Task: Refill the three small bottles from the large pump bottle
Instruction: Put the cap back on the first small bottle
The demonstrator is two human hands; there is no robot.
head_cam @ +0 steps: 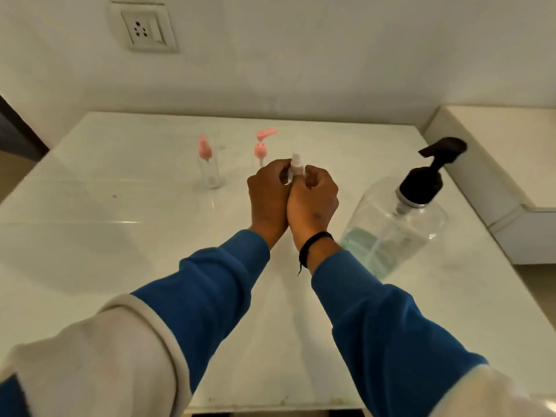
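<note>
Over the middle of the white counter (120,236) the person held one small bottle (296,167) between both hands, raised a little off the surface. The left hand (269,195) had its fingers curled round the body, and the right hand (313,200) pinched up near the pale cap, as if to twist it; the bottle was mostly hidden and blurred, so I could not tell whether the top was loose. It looked a light, thin plastic thing, likely to dent if squeezed and slick once any liquid got on it, so a grip low on the body with the other hand on the neck seemed right. Two more small bottles stood farther back: a clear one with a pink spray top (207,167) to the left, and one with a pink pump (261,145) just behind the hands. The large pump bottle (400,224) stood well apart on the right, clear with a black pump and only a shallow layer of bluish liquid, so I judged it fairly light but bulky, best steadied at the shoulder while the head was pressed.
</note>
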